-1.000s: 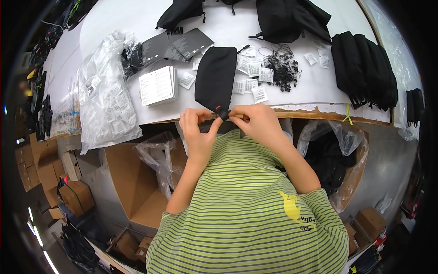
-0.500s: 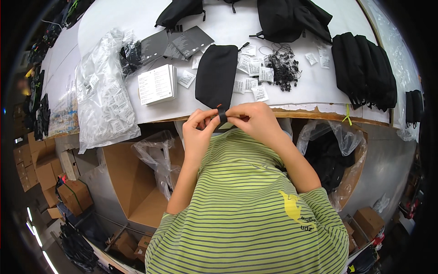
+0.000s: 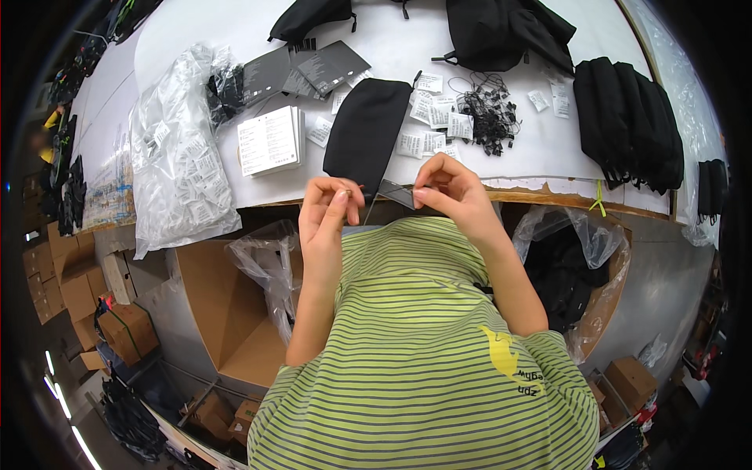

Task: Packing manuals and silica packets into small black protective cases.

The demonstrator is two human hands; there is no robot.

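Note:
A black fabric pouch point(image 3: 366, 129) with a zip pull at its far right corner lies at the table's near edge, directly in front of me. Just at its near end, my right hand point(image 3: 453, 192) pinches one end of a dark, flat strip point(image 3: 398, 194) that slants up to the left. My left hand point(image 3: 325, 210) is by the pouch's near left corner, fingers curled and thumb pressed to the fingertips. Whatever lies in that pinch is too small to make out. A thin dark line hangs between the hands.
White printed packets point(image 3: 435, 111) and tangled black cords point(image 3: 487, 113) lie right of the pouch. Leftward are a stack of white cards point(image 3: 270, 142), dark cards point(image 3: 332, 67) and a clear bag of packets point(image 3: 180, 157). Black pouches point(image 3: 627, 125) stand far right; open cartons point(image 3: 227, 305) sit below the table edge.
My hands have moved apart from their joint pinch on a dark loop. The strip now stretches from my right fingers, and the pouch's near end has shifted slightly left.

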